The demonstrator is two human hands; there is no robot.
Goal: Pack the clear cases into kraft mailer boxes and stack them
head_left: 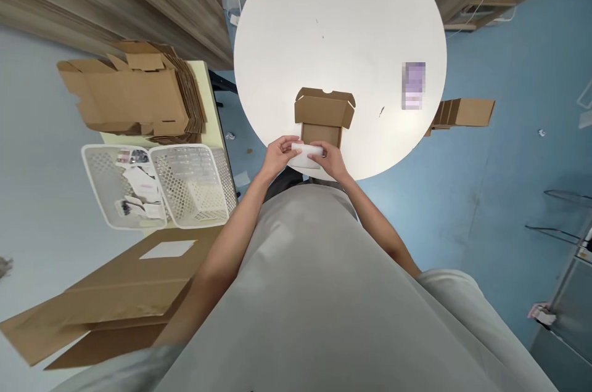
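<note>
Both hands hold a white foam-like wrapped bundle (307, 156) at the near edge of the round white table. My left hand (278, 155) grips its left end between thumb and fingers. At the right end, my right hand (330, 161) pinches it the same way. What the white wrap contains, if anything, cannot be seen. Just beyond the hands lies an unfolded brown cardboard box (322, 133), its lid and side flaps raised toward the far side. The bundle and hands cover the box's near part.
A blurred purple item (413, 85) lies on the white table (342, 4) at right. Left, a side table carries stacked flat cardboard boxes (139, 93) and two white plastic baskets (189, 185), one with small packets. A large open carton (129, 287) stands nearer; folded cardboard (472, 112) sits beyond the table's right edge.
</note>
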